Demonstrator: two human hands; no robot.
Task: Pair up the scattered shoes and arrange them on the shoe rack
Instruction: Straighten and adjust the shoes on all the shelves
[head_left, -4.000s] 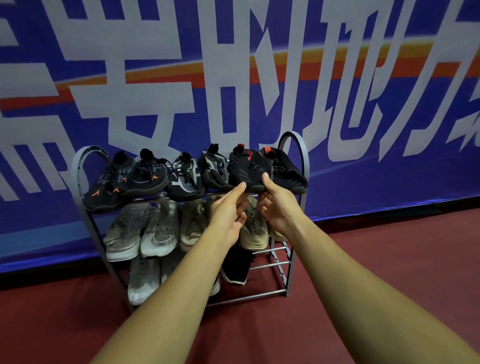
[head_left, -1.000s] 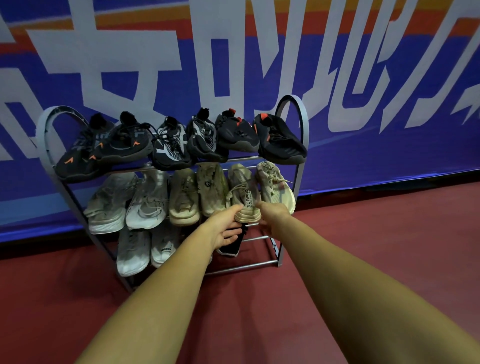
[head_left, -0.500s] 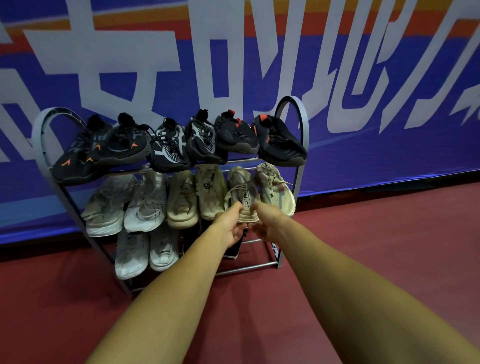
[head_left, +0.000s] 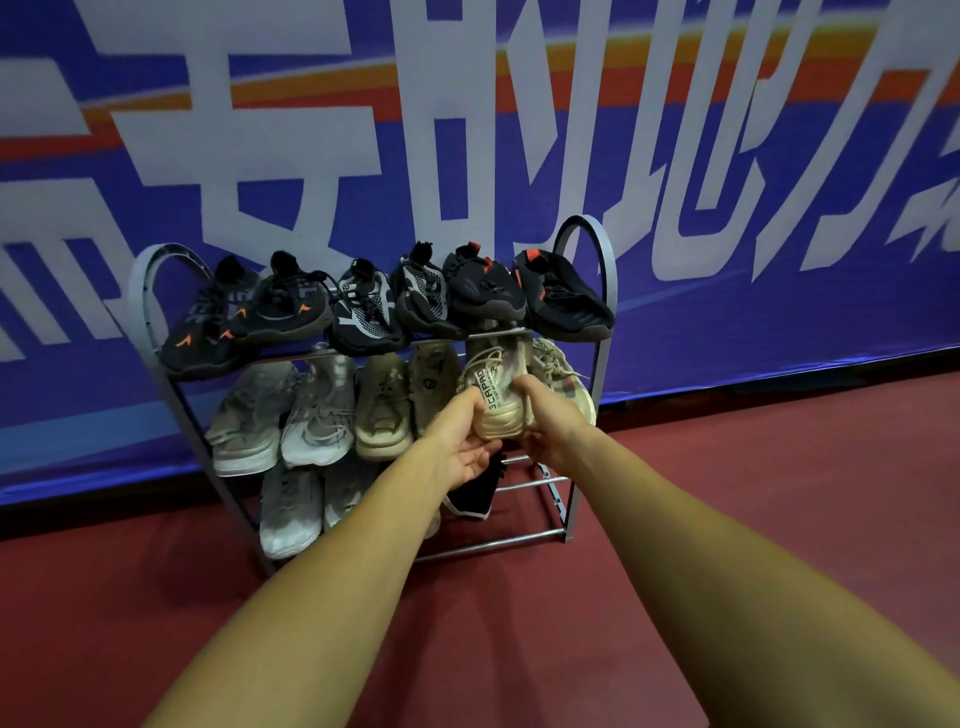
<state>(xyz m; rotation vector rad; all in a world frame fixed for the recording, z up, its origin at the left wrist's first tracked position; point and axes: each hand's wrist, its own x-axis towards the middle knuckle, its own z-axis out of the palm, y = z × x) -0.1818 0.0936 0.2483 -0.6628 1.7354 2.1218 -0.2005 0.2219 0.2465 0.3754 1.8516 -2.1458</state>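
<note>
Probably the beige sneaker (head_left: 497, 415) is light, soft (mesh upper). Left hand (head_left: 458, 446) and right hand (head_left: 553, 428) grip its stiffer toe.

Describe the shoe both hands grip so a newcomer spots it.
Find the grey shoe rack before the blue banner; look second from right in its middle row. That beige sneaker, gripped by left hand and right hand, alone shows a white lettered strap.

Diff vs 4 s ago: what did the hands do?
Both hands dropped from the black pair on the top shelf to the middle shelf: left hand and right hand now grip the toe of the labelled beige shoe. Everything else on the shoe rack looks unchanged.
</note>
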